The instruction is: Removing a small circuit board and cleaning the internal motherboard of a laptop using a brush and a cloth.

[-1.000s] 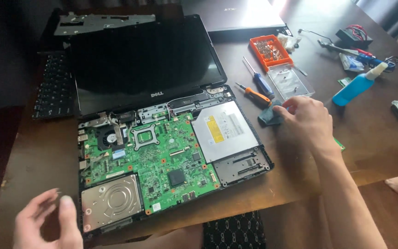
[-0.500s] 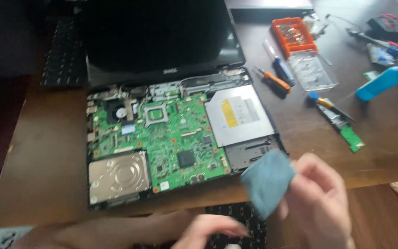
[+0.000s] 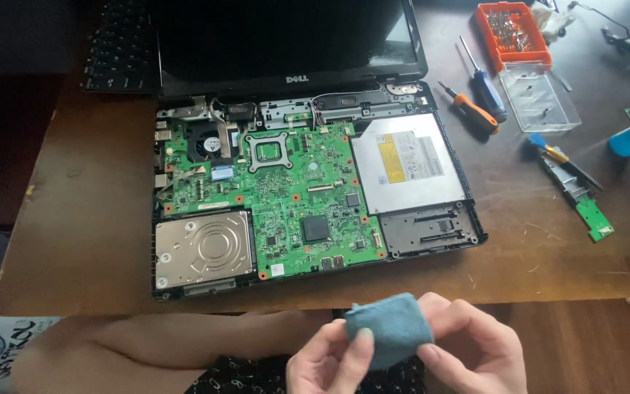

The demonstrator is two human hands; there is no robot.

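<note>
- Both hands sit low in the view, in front of the table edge: the left hand (image 3: 329,361) and right hand (image 3: 475,350) are closed together on a folded blue cloth (image 3: 389,330), thumbs on its near face, fingers behind.
- The cloth is off the table, near the front edge of the opened laptop (image 3: 308,197), whose green motherboard (image 3: 286,197), hard drive (image 3: 202,248) and silver optical drive (image 3: 408,162) lie bare.
- Handling the cloth well, as I judge it, means keeping the fold tight and flat so one clean face shows (loose corners could snag on board parts).
- Both wrists are cut off by the bottom edge; the cloth's back side is hidden.
- The orange bit case (image 3: 512,33) and screwdrivers (image 3: 472,109) lie well apart on the right; the small bits are too small to tell apart.
</note>
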